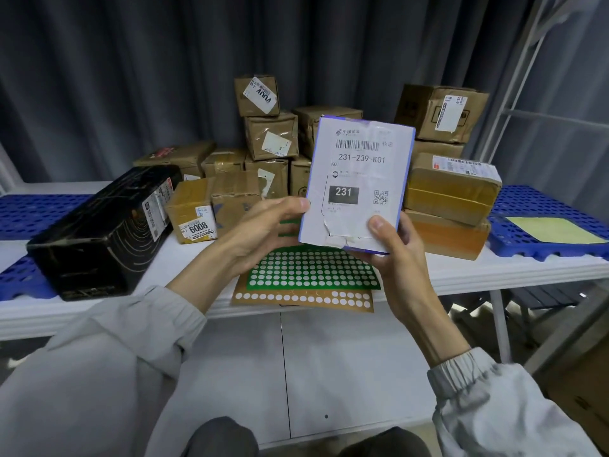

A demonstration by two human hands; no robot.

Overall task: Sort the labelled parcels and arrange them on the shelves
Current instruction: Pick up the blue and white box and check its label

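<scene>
Held parcel: a flat white parcel [357, 186] with purple edges is being held upright above the table [461, 272], its printed label [359, 173] facing the camera — likely so the code "231-239-K01" and the big "231" can be read before sorting.
Left hand: the left hand [267, 225] is pinching the parcel's left edge, thumb on the front face.
Right hand: the right hand [392, 249] is gripping the lower right corner, thumb pressing the front, fingers curling behind.
Why two hands: the grip at opposite edges is keeping the label unobstructed and steady, in my judgement.
Waiting pile: brown cardboard parcels [270, 136] are sitting stacked at the back of the table, a black box [102, 232] lying to the left — all apparently still awaiting sorting.
Sticker sheets: a green dot sheet [309, 268] is lying on a brown one [303, 300] directly below the held parcel.
Blue trays: the right blue tray [527, 245] is carrying only a yellow sheet [553, 229]; the left one [36, 209] is partly covered by the black box.
Shelves: a metal rack [514, 103] is showing at the right edge — its contents are out of view.
</scene>
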